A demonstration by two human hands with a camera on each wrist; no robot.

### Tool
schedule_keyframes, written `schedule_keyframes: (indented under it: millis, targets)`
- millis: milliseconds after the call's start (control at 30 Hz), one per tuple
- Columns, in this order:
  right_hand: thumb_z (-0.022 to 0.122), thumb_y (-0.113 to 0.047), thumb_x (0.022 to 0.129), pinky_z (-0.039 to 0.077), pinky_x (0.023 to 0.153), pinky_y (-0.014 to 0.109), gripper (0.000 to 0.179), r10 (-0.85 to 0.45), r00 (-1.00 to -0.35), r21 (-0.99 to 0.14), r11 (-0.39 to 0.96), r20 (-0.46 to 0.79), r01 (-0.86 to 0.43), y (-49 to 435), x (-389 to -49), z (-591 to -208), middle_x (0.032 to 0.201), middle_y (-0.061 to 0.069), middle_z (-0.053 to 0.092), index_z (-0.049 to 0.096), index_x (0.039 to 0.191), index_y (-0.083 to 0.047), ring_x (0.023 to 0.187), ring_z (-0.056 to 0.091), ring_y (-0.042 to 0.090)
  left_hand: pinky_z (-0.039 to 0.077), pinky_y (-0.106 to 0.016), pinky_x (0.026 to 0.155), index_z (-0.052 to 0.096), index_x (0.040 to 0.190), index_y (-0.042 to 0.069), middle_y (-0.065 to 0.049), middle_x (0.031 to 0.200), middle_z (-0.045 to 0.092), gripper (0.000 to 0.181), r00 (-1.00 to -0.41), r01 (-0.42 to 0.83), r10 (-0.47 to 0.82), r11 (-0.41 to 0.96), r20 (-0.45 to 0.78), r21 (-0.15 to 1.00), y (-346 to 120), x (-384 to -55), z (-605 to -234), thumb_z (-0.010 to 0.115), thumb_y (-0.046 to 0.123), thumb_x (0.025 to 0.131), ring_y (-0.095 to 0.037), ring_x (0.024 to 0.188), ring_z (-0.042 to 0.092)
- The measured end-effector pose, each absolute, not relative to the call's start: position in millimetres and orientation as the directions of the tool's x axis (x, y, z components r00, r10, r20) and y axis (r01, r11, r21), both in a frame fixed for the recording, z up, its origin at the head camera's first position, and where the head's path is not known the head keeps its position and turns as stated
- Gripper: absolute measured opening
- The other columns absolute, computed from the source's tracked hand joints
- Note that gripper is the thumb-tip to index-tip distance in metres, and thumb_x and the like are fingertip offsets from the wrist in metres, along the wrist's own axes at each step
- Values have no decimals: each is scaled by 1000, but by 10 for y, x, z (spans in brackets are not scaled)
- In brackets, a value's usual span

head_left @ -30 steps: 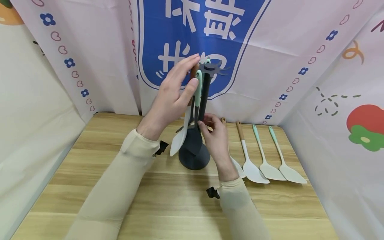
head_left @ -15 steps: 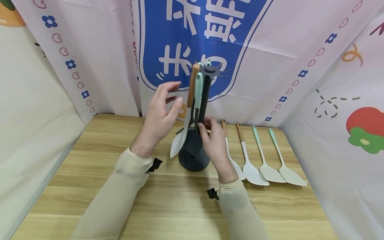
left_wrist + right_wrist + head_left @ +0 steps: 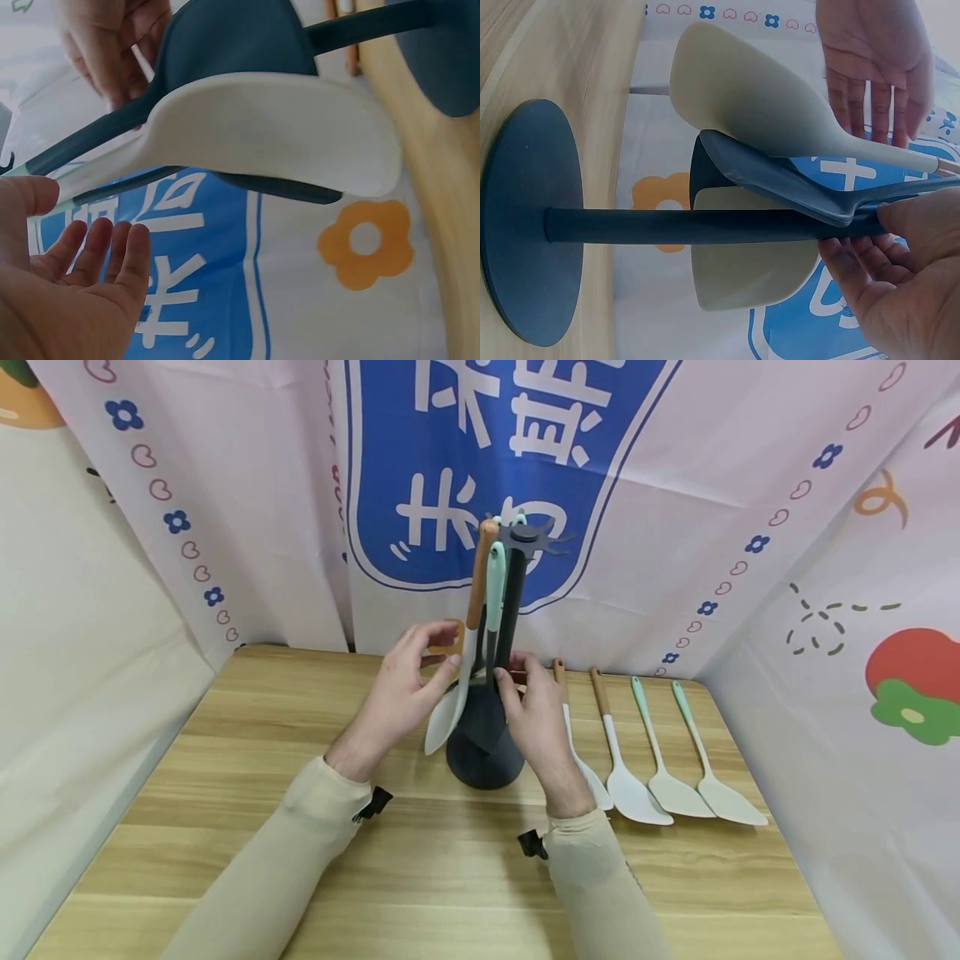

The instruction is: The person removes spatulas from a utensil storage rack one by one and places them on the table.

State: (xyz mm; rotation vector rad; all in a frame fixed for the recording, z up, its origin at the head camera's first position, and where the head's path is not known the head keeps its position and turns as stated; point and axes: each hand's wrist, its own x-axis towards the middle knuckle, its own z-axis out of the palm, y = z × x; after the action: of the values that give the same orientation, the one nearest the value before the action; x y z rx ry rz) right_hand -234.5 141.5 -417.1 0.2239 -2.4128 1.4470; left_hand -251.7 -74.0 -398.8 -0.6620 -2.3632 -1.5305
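A dark utensil stand [image 3: 504, 758], with a round base, an upright pole and a hooked top, stands on the table with several spatulas hanging from it. Its pole [image 3: 705, 226] is held between the thumb and fingers of my right hand [image 3: 536, 710]. Hanging at the left is a white spatula [image 3: 277, 135] with a wooden handle [image 3: 481, 585]. Beside it hangs a dark spatula [image 3: 480, 714] with a mint handle [image 3: 496, 585]. My left hand [image 3: 405, 681], its fingers loosely bent and holding nothing, is just left of the white spatula. A pale blade [image 3: 754, 281] hangs behind the pole.
Several spatulas lie in a row on the wooden table [image 3: 435, 877], right of the stand. Among them are a white spatula [image 3: 636, 793] with a wooden handle and a pale spatula [image 3: 731, 797] with a mint handle. A printed cloth [image 3: 637, 527] hangs behind the table.
My left hand has come away from the tops of the hanging handles and moved down, beside the white spatula's lower shaft. My right hand stays at the stand's pole.
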Motion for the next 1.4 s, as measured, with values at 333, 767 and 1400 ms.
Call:
schedule_keyframes:
  millis: [333, 767, 1400]
  targets:
    - [68, -18, 121, 74, 107, 54, 29, 22, -941, -827, 484, 338, -285, 1422, -2345, -4168, 138, 19, 78, 70, 144, -2, 131, 81, 38, 60, -58, 130, 56, 166, 7, -15, 160, 65, 50, -888, 443, 306, 366, 344, 818, -724, -2498, -4163, 68, 25, 120, -34, 150, 66]
    - [68, -18, 121, 74, 108, 55, 30, 12, -942, -829, 479, 336, -289, 1416, -2343, -4166, 138, 20, 78, 69, 146, -1, 131, 81, 39, 63, -59, 127, 64, 157, 9, -16, 149, 75, 41, -901, 400, 330, 387, 280, 831, -718, -2468, -4250, 72, 16, 117, -35, 144, 73]
    - [67, -18, 121, 73, 108, 55, 29, 11, -945, -829, 484, 327, -281, 1439, -2371, -4173, 138, 20, 78, 69, 145, -1, 132, 81, 40, 66, -57, 122, 69, 147, 0, -22, 139, 76, 34, -906, 401, 296, 364, 304, 841, -870, -2490, -4183, 74, 5, 114, -39, 135, 77]
